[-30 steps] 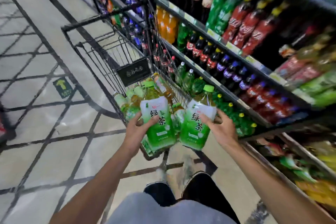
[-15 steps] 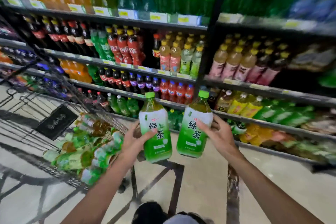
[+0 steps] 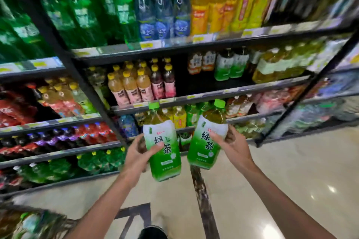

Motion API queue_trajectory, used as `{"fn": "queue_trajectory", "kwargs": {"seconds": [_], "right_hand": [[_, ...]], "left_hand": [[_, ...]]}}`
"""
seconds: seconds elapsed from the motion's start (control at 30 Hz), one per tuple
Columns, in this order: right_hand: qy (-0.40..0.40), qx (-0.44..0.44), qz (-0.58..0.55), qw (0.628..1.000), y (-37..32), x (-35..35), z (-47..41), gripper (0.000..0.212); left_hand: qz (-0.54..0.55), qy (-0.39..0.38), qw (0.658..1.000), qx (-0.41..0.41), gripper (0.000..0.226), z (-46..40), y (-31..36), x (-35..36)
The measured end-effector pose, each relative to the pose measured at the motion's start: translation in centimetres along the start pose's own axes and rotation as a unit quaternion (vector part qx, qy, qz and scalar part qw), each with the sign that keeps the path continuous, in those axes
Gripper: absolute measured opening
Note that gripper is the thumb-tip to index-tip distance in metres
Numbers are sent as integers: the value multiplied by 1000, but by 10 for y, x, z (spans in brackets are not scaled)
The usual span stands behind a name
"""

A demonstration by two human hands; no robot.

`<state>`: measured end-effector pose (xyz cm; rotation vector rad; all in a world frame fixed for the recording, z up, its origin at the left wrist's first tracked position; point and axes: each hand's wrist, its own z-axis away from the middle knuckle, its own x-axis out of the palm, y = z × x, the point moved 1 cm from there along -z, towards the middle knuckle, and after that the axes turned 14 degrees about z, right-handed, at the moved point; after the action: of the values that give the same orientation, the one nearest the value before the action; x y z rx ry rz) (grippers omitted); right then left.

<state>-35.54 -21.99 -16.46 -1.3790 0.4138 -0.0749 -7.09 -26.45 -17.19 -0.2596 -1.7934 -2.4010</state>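
Observation:
I hold two green-tea bottles upright in front of a drinks shelf. My left hand [image 3: 137, 154] grips the left bottle [image 3: 165, 147] round its green and white label, thumb across the front. My right hand [image 3: 234, 145] grips the right bottle [image 3: 206, 137] the same way from its right side. Both bottles have green caps and amber tea showing above the labels. They stand side by side, a small gap between them, level with the lower shelves.
Black shelving [image 3: 194, 46] full of bottled drinks fills the view ahead, with a gap [image 3: 198, 85] on the middle shelf right of the pink-labelled bottles. The cart with green bottles [image 3: 29, 225] shows at the bottom left corner. Glossy tiled floor [image 3: 281, 180] lies below.
My view has swung right from the cart to face the shelves; the cart has slid to the bottom left. Both hands keep their grip on the bottles, which stay raised before the shelf.

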Motion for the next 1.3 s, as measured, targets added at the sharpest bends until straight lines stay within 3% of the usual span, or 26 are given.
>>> {"fn": "queue_trajectory", "kwargs": {"seconds": [0.07, 0.17, 0.27, 0.53, 0.7, 0.8, 1.0, 1.3], "right_hand": [[15, 4, -5, 1000, 2, -20, -13, 35], [45, 1, -3, 999, 1, -45, -37, 32], [80, 2, 10, 997, 1, -67, -64, 41], [141, 16, 70, 987, 1, -122, -138, 60], [160, 11, 73, 984, 13, -153, -180, 77], [150, -12, 72, 986, 21, -175, -216, 84], [92, -89, 121, 984, 24, -224, -289, 77], [5, -184, 203, 962, 40, -259, -377, 82]], "left_hand": [[-3, -11, 1000, -3, 52, -19, -2, 22], [-19, -50, 999, -8, 60, -55, -1, 56], [-21, -84, 996, -17, 75, -97, 3, 90], [-86, -166, 982, 17, 61, -190, 10, 180], [-96, -170, 980, 24, 74, -226, 6, 223], [-117, -161, 979, 38, 86, -244, 3, 248], [-152, -101, 981, 65, 68, -261, -9, 294], [-118, 6, 989, 90, 68, -259, -18, 340]]}}
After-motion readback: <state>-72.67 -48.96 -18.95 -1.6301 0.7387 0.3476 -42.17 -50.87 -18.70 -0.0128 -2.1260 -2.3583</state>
